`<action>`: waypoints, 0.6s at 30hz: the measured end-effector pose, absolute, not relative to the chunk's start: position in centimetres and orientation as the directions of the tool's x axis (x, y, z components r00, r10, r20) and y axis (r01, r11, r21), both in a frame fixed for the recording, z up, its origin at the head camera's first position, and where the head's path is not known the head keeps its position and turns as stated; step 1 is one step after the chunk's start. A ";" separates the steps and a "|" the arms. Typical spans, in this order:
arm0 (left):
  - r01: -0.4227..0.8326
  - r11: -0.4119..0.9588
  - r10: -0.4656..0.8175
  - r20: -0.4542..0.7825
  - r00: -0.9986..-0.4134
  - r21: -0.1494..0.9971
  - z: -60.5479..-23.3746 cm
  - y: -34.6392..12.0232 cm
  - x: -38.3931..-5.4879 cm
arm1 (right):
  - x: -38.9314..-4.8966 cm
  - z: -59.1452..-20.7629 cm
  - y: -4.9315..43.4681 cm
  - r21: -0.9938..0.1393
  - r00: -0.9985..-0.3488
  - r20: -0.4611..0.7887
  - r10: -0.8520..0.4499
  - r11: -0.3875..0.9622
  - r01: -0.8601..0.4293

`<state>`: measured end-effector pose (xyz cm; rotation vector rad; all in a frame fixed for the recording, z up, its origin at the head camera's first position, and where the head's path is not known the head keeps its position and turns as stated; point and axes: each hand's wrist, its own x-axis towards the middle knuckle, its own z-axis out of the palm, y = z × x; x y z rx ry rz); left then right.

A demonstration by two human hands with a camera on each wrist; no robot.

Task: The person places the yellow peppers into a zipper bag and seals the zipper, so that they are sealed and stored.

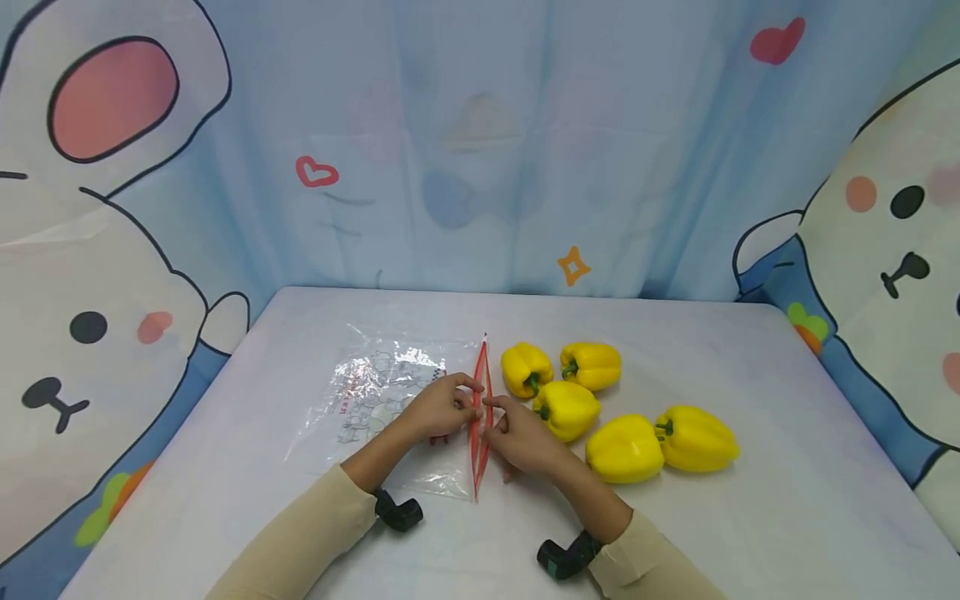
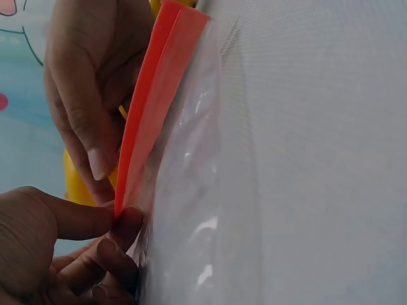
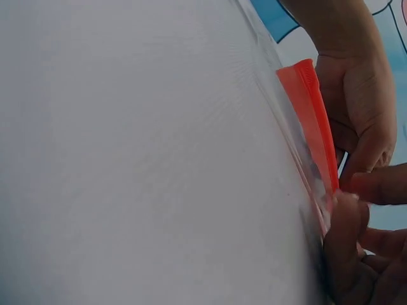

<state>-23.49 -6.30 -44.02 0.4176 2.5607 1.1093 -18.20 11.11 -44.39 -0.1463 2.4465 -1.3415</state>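
Note:
A clear zip bag (image 1: 416,417) with red strips along its mouth lies flat on the table, the mouth facing right and parted in the middle. My left hand (image 1: 444,407) pinches the red strip (image 2: 141,114) between thumb and forefinger, the other fingers curled beneath. Opposite it, my right hand (image 1: 525,435) has its thumb and forefinger at the red strip (image 3: 311,117) and appears to pinch it. Several yellow bell peppers (image 1: 566,411) lie right of the bag, the closest ones just beyond my right hand.
The white table (image 1: 787,517) runs back to a blue curtain (image 1: 480,150) printed with cartoon animals. Two peppers, one of them a yellow bell pepper (image 1: 697,439), lie farther right. Black wrist cameras (image 1: 567,557) sit below both hands.

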 end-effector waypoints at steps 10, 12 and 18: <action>0.131 0.643 0.385 -0.170 -0.907 0.755 -43.9 -6.4 -23.5 | -19.4 -44.8 11.3 -0.651 -0.972 -0.166 -0.166 0.759 -0.018; 0.119 0.637 0.383 -0.178 -0.907 0.762 -43.9 -6.5 -23.6 | -19.5 -44.9 11.4 -0.631 -0.973 -0.176 -0.149 0.776 -0.005; 0.117 0.598 0.398 -0.167 -0.902 0.793 -44.3 -7.0 -24.0 | -19.6 -44.9 11.7 -0.616 -0.972 -0.197 -0.125 0.787 0.024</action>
